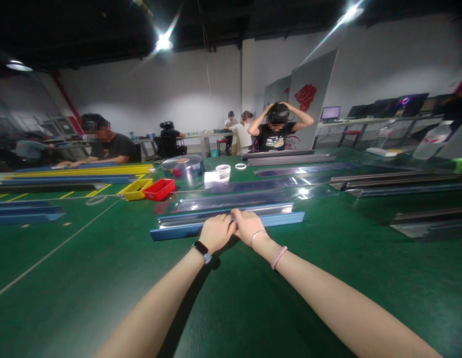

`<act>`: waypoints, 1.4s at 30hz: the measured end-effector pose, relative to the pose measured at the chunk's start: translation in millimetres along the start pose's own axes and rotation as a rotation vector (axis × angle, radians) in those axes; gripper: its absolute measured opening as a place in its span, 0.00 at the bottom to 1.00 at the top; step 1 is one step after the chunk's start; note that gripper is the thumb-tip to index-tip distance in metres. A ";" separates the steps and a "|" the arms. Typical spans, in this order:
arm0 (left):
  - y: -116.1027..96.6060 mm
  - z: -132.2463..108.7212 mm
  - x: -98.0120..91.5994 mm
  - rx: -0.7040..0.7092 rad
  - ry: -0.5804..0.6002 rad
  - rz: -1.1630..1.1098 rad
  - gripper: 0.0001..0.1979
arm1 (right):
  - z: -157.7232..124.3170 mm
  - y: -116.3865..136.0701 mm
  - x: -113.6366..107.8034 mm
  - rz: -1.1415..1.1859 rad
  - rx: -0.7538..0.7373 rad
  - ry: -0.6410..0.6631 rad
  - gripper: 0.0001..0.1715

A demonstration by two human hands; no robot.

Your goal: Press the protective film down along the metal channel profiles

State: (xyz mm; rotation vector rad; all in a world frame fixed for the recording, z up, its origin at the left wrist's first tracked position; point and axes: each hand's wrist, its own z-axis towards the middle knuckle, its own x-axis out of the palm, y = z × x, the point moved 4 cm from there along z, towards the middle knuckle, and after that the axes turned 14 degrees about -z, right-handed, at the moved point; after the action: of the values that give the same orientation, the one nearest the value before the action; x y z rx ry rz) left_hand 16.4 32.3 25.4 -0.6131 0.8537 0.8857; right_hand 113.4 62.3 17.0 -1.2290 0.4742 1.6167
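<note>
A long blue channel profile [283, 219] lies crosswise on the green table in front of me, with a shiny clear film strip [179, 221] along its inside. My left hand [217, 232], wearing a dark watch, is closed over the middle of the profile's near wall. Right beside it, my right hand [248, 226] is curled over the same stretch, the thumbs nearly touching. The undersides of the fingers are hidden. Just beyond lie flat sheets of clear plastic film [234, 200].
Yellow [137, 190] and red bins [159, 189] stand left of centre, near a large film roll [184, 169]. Dark profiles [398, 181] lie on the right, blue profiles [26, 213] on the left. Across the table one person [277, 132] raises both hands to the head; another [108, 141] sits left.
</note>
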 end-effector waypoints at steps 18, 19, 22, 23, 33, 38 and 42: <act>4.7 -1.7 -2.0 -0.103 -0.036 0.038 0.18 | 1.0 -0.1 5.2 -0.035 -0.034 0.000 0.20; 4.9 -1.8 -1.7 -0.103 -0.034 0.040 0.18 | 1.5 0.1 5.6 -0.039 -0.037 -0.004 0.19; 5.1 -2.0 -1.7 -0.096 -0.033 0.045 0.18 | 1.6 1.2 5.4 -0.046 -0.042 -0.012 0.17; 5.2 -2.1 -2.0 -0.096 -0.037 0.048 0.18 | 1.1 1.6 4.9 -0.048 -0.039 -0.014 0.17; 6.7 -2.3 -2.6 -0.118 -0.061 0.087 0.19 | -0.9 3.8 5.1 -0.057 0.014 0.031 0.23; 7.4 -1.8 -0.2 -0.112 -0.042 0.098 0.20 | 0.4 3.4 4.8 -0.049 0.021 0.044 0.24; 8.6 -1.6 0.8 -0.121 -0.044 0.106 0.21 | 1.9 3.3 4.4 -0.042 0.016 0.061 0.24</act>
State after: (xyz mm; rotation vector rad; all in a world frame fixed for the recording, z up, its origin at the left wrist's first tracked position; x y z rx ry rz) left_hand 8.7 35.7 22.9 -0.6550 0.8025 1.0489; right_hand 109.7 64.5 13.1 -1.2712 0.4955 1.5415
